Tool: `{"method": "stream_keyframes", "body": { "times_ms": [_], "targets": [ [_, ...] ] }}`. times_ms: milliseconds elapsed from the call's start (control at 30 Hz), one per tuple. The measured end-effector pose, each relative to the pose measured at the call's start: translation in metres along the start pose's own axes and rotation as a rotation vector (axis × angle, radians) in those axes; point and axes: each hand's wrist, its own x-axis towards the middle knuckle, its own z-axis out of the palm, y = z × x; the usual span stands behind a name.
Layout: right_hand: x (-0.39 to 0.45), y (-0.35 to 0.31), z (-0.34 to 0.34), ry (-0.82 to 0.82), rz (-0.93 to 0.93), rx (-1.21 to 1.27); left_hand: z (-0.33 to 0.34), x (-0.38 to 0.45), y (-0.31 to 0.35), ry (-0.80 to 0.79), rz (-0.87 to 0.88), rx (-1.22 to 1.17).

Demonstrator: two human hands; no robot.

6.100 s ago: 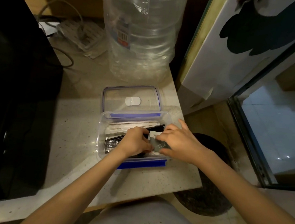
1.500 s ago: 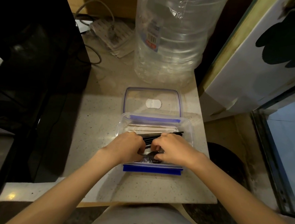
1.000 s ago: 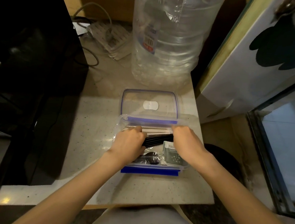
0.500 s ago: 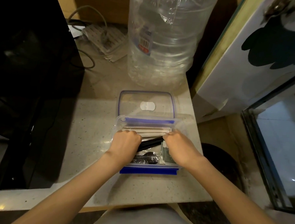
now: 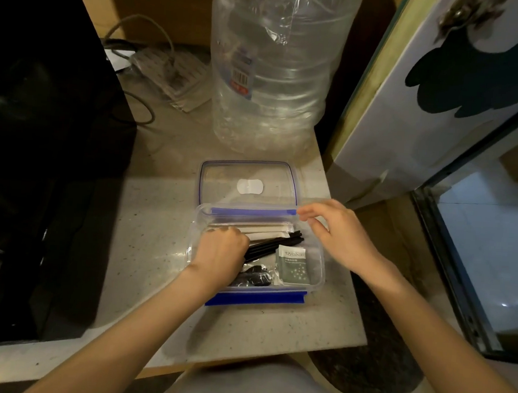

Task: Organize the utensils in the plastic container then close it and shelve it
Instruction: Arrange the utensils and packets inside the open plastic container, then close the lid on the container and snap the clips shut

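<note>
A clear plastic container (image 5: 319, 264) with blue clips stands open on the stone counter. Its lid (image 5: 219, 174) lies flat just behind it. Inside lie paper-wrapped sticks (image 5: 269, 229), black utensils (image 5: 275, 244), wrapped black spoons (image 5: 254, 279) and a grey-green sachet (image 5: 293, 265). My left hand (image 5: 220, 255) is inside at the left, closed in a fist over the left ends of the black utensils. My right hand (image 5: 338, 233) hovers over the container's back right corner, fingers apart, holding nothing, its fingertips near the lid's blue clip.
A large clear water bottle (image 5: 274, 67) stands behind the lid. A black appliance (image 5: 38, 148) fills the left side, with a power strip (image 5: 171, 71) and cables at the back. A white panel (image 5: 427, 122) rises on the right. The counter's edge (image 5: 271, 344) is close below the container.
My right hand has come up out of the container and moved back and to the right, opening its fingers. My left hand stays on the left ends of the utensils.
</note>
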Motion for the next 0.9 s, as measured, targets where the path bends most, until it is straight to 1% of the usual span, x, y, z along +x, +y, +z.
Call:
{"method": "stream_keyframes", "body": {
  "times_ms": [67,133,200,267,333,400,500,567,633,800,900],
  "targets": [
    [-0.001,0.001,0.002,0.001,-0.010,0.035,0.002,-0.001,0.000,0.000,0.006,-0.021],
    [0.003,0.001,0.001,0.018,-0.003,0.091,-0.003,-0.002,-0.002,0.020,0.008,-0.101],
    [0.012,0.002,-0.003,0.057,0.038,0.171,-0.016,-0.003,-0.009,0.089,0.006,-0.229],
    [0.024,0.005,-0.007,0.124,0.085,0.264,-0.034,0.000,-0.019,0.180,-0.023,-0.444],
    [0.039,0.009,-0.009,0.157,0.137,0.331,-0.052,0.007,-0.034,0.274,-0.145,-0.697],
    [0.053,0.012,-0.007,0.153,0.192,0.360,-0.057,0.022,-0.055,0.341,-0.348,-0.880],
    [0.073,0.017,0.002,0.121,0.319,0.367,-0.041,0.047,-0.082,0.302,-0.601,-1.122],
    [0.082,0.020,0.011,0.110,0.408,0.324,-0.028,0.056,-0.089,0.261,-0.718,-1.136],
    [0.087,0.022,0.018,0.102,0.481,0.295,-0.019,0.058,-0.090,0.232,-0.778,-1.084],
    [0.093,0.023,0.028,0.092,0.540,0.193,-0.014,0.061,-0.081,0.201,-0.808,-1.076],
    [0.098,0.023,0.029,0.089,0.555,0.147,-0.014,0.063,-0.080,0.256,-0.830,-1.074]
  ]
}}
